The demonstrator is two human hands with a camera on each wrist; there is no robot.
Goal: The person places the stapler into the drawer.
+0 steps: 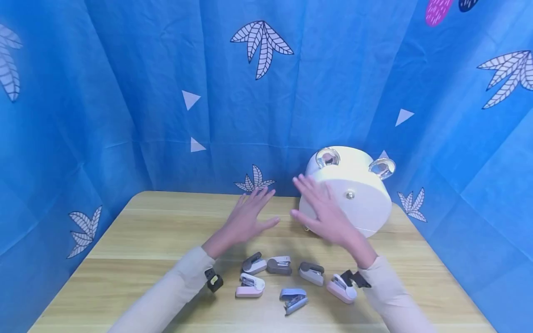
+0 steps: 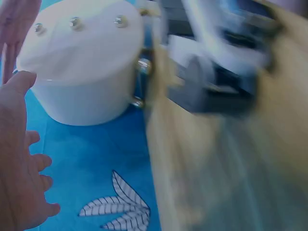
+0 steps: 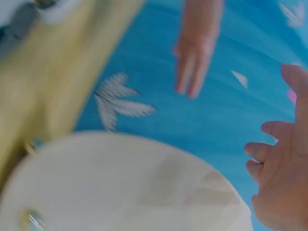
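Both hands are raised over the wooden table with fingers spread and nothing in them. My left hand is above the back middle; my right hand hangs in front of a white round box with a small knob and two shiny ear-like loops. Nearer than the hands lie several small staplers: a dark-and-grey one, a grey-brown one, a grey one with a dark top, a pink-and-white one, a blue one, and another pink-and-white one beside the right wrist.
The wooden table has a rounded back edge. Blue curtain with leaf prints hangs behind it and along both sides. A dark strap device sits on the left wrist, another black one on the right.
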